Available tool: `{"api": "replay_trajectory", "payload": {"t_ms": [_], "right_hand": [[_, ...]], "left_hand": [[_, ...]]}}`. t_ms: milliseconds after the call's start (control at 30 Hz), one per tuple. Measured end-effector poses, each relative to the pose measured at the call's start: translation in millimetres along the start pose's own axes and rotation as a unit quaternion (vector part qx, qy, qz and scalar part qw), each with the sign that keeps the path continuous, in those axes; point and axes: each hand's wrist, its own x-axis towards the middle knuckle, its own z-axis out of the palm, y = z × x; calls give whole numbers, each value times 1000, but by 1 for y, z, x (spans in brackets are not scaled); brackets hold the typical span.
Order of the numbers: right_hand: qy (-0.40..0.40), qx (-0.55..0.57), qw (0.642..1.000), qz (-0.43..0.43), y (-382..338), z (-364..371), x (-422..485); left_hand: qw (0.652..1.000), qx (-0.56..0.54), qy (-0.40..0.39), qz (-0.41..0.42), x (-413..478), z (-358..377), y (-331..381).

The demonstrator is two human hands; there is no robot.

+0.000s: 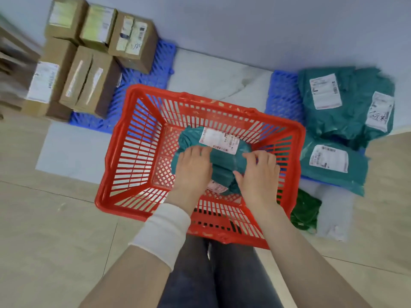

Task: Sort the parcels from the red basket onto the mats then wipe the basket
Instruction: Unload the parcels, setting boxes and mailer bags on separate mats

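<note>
Nearest the viewer, two forearms reach down into a red basket (124, 165) standing on the floor (44, 230); the left wrist wears a white wristband (163, 232). Inside the basket, the left hand (193, 167) and right hand (259, 174) both close their fingers around a teal parcel (219, 161) with a white label on top, gripping it at its left and right sides; a second label shows beneath it. Just right of the basket lies a dark green bag (305, 211). Beyond, the right blue mat (283, 96) carries a pile of teal parcels (340, 121), each labelled. Farther left, the left blue mat (138, 85) holds cardboard boxes (89, 81) stacked closely together near the wall (244, 25).
</note>
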Motion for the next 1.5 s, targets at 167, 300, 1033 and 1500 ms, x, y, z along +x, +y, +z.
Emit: {"api": "replay_trajectory", "payload": {"t_ms": [167, 300, 1033, 1500], "right_hand": [[-62, -34, 997, -18, -3, 26, -5], [-112, -62, 991, -37, -6, 68, 3], [-265, 190, 944, -44, 2, 52, 21], [130, 177, 972, -87, 65, -125, -1]], "left_hand": [[999, -30, -8, -24, -8, 8, -25], [994, -60, -51, -77, 7, 31, -51], [965, -255, -44, -54, 23, 5, -106], [965, -190, -100, 151, 8, -112, 28]]}}
